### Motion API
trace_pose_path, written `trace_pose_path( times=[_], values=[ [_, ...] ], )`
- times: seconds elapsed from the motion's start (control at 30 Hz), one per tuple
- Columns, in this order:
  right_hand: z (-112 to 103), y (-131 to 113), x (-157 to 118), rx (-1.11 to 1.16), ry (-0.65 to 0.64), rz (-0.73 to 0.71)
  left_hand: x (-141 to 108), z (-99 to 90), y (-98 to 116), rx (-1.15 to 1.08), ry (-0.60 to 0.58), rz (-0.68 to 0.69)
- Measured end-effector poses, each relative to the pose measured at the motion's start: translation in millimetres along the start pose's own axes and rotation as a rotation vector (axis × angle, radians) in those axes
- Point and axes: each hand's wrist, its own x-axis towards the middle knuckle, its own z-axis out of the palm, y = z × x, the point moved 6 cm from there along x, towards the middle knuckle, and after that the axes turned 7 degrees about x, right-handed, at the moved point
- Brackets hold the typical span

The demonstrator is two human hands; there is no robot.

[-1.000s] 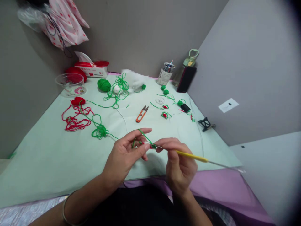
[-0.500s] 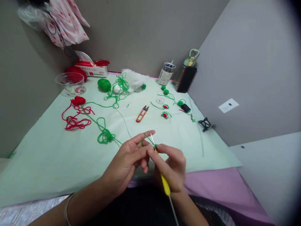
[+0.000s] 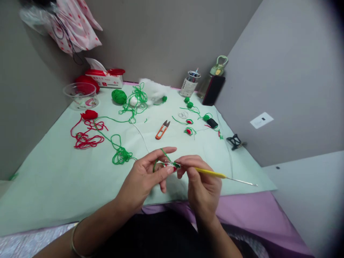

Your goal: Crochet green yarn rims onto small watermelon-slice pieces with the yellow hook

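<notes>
My left hand [image 3: 146, 175] pinches a small red, white and green crochet piece [image 3: 172, 166] between thumb and fingers, with green yarn [image 3: 165, 154] looped over its raised index finger. My right hand [image 3: 204, 186] grips a crochet hook with a yellow handle [image 3: 211, 173]; the hook lies nearly level, its tip at the piece and its thin rear end pointing right. Both hands are close together above the table's front part. From a loose green tangle [image 3: 122, 155] on the left, yarn runs towards my left hand. Orange snips [image 3: 162, 130] lie beyond my hands.
Red yarn [image 3: 88, 139], a plastic tub [image 3: 81, 96] and a tissue box [image 3: 107, 79] stand left. Behind are a green ball [image 3: 119, 97] and white stuffing [image 3: 153, 90]. A pen can [image 3: 189, 84], phone [image 3: 213, 90], bottle [image 3: 218, 68] and black stand [image 3: 235, 142] are right.
The hook has swung from pointing down towards me to nearly level, its rear end now at the right. My right hand has turned with it, and the piece's red part now shows.
</notes>
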Motion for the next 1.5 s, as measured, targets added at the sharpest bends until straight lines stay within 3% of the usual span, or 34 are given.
trace_pose_path(
  times=[0.13, 0.23, 0.37, 0.47, 0.63, 0.87, 1.0, 1.13, 1.23, 1.3, 1.43, 1.5],
  values=[
    [7.0, -9.1, -9.9, -0.346, -0.069, -0.214, 1.3, 0.9, -1.6, -0.103, 0.038, -0.011],
    [8.6, -14.5, -12.6, -0.497, -0.096, -0.336, 2.2, 3.2, -8.3, -0.202, -0.022, -0.14],
    [-11.0, -2.7, 1.6, -0.075, 0.065, -0.049, 4.2, -2.3, -9.1, -0.246, -0.048, -0.216],
    [-9.2, 6.8, 8.0, 0.195, 0.054, 0.098, 5.4, -5.3, -4.1, -0.197, -0.021, -0.154],
    [-1.1, 13.1, 4.7, 0.155, 0.022, 0.128, 3.6, -3.9, 0.8, -0.056, 0.032, -0.031],
    [0.4, 10.9, 3.2, 0.201, -0.018, 0.119, 1.2, 1.1, -0.2, -0.084, 0.014, -0.092],
    [-2.5, 10.5, 6.4, 0.228, 0.019, 0.118, 3.0, 4.3, -1.4, -0.16, -0.074, -0.164],
    [-11.3, 15.9, 12.6, 0.323, 0.11, 0.236, 4.7, 3.7, -0.2, -0.194, -0.2, -0.191],
    [-11.7, 21.1, 14.5, 0.379, 0.104, 0.339, 4.8, 5.4, 2.4, -0.197, -0.255, -0.154],
    [-9.4, 21.9, 13.5, 0.386, 0.089, 0.334, 5.4, 4.9, 2.2, -0.151, -0.206, -0.116],
    [-2.8, 15.2, 8.2, 0.238, 0.03, 0.17, 5.2, 1.1, -0.1, 0.001, -0.044, -0.03],
    [-1.4, 14.1, 5.5, 0.172, 0.019, 0.139, 4.1, 0.5, -1.0, 0.026, -0.028, -0.016]
  ],
)
